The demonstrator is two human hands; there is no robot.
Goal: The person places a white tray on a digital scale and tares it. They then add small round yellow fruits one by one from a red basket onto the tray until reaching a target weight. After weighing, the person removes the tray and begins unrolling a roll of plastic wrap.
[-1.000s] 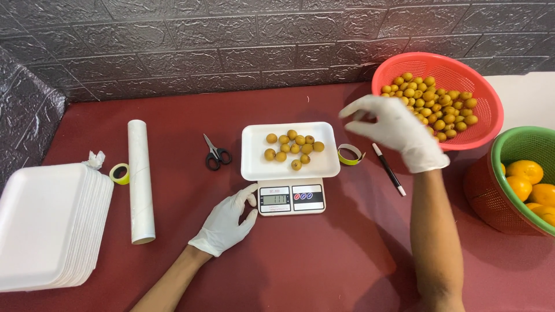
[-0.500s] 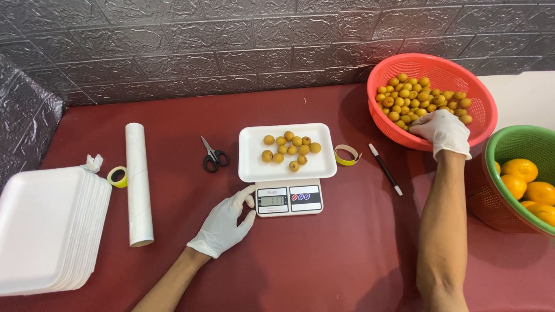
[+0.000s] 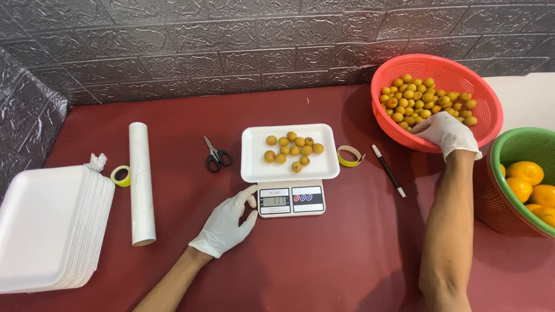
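Right hand (image 3: pixel 446 134), fingers curled into red plastic basket (image 3: pixel 480 124) of small yellow-brown fruits (image 3: pixel 425 98), grip unclear: gather few, gently. Left hand (image 3: pixel 226 222), fingers spread, steadies white digital scale (image 3: pixel 291 198).

Open red tabletop (image 3: pixel 324 260): we find free passage between our two forearms, in front of the scale (image 3: pixel 291 197). Obstacles we list: scissors (image 3: pixel 216 156) left of the foam tray (image 3: pixel 289 167); tape ring (image 3: pixel 350 156) and pen (image 3: pixel 388 170) between tray and red basket (image 3: pixel 491 115); upright-lying roll (image 3: pixel 141 182), stacked trays (image 3: pixel 46 231) far left; green basket (image 3: pixel 514 150) at right edge.
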